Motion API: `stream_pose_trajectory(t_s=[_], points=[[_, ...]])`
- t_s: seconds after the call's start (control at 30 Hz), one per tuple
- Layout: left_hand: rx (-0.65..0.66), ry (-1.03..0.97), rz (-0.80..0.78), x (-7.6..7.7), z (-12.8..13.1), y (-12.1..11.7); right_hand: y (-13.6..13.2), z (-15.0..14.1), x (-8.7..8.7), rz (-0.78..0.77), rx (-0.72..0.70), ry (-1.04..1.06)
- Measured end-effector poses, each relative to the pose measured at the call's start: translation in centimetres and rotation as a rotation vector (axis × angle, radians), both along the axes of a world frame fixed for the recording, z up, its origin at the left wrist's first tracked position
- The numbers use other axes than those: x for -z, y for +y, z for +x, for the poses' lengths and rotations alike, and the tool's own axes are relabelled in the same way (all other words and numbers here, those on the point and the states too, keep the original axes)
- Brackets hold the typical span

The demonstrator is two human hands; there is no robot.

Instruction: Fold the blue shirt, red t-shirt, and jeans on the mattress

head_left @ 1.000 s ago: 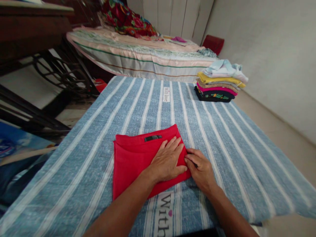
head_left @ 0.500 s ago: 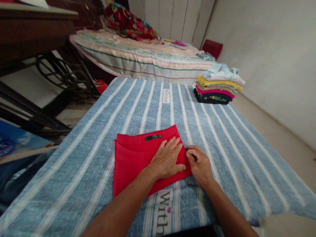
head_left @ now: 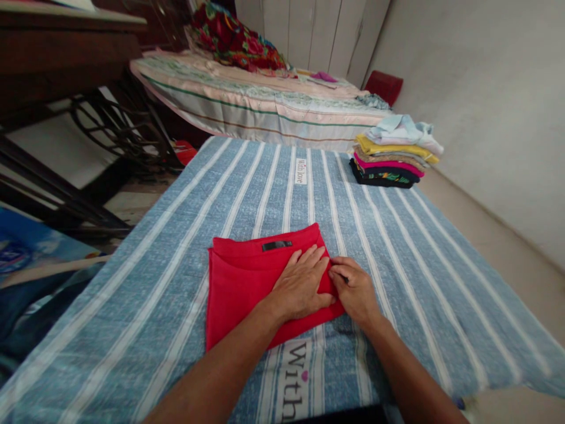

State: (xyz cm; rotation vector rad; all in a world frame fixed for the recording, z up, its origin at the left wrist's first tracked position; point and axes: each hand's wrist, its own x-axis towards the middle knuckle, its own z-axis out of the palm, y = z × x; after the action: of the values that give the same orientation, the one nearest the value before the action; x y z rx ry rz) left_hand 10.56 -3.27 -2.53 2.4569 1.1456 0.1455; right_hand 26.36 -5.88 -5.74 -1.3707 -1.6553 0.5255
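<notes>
A folded red garment lies on the blue-and-white striped cloth, with a black label near its far edge. My left hand rests flat on the garment's right part, fingers spread, pressing on it. At the garment's right edge my right hand is closed in a pinch, thumb against fingertips. A small dark spot shows between those fingers; whether it is shadow or material I cannot tell. The garment's right edge is partly hidden by this hand.
The striped cloth covers a broad flat surface. A stack of folded clothes stands at its far right corner. Behind is a bed with a red floral blanket. A dark table with an iron frame stands left.
My right hand has shifted slightly along the garment's right edge, and the dark bit that stuck out at its fingertips no longer shows. My left hand stays flat. The view has moved slightly.
</notes>
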Motion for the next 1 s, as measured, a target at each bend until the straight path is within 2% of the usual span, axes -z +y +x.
stream_pose_trajectory(t_s=[0.3,0.47,0.67,0.8,0.9,1.0], points=[[0.001,0.013,-0.032,-0.7,0.1,0.0,0.5,0.1,-0.6,-0.020,-0.049,-0.119],[0.000,0.003,-0.011,-0.5,0.1,0.1,0.8,-0.1,-0.6,-0.005,-0.074,-0.227],[0.011,0.000,-0.013,-0.4,0.1,0.1,0.5,1.1,-1.2,-0.002,0.003,-0.120],[0.015,0.004,-0.025,-0.6,0.0,0.1,-2.3,3.6,-3.1,-0.143,-0.056,0.003],[0.009,0.002,-0.031,-0.5,0.0,0.1,-6.2,6.3,-4.5,-0.358,-0.151,0.040],[0.009,-0.002,-0.036,-0.3,0.0,0.2,-10.6,8.4,-4.9,-0.543,-0.299,-0.026]])
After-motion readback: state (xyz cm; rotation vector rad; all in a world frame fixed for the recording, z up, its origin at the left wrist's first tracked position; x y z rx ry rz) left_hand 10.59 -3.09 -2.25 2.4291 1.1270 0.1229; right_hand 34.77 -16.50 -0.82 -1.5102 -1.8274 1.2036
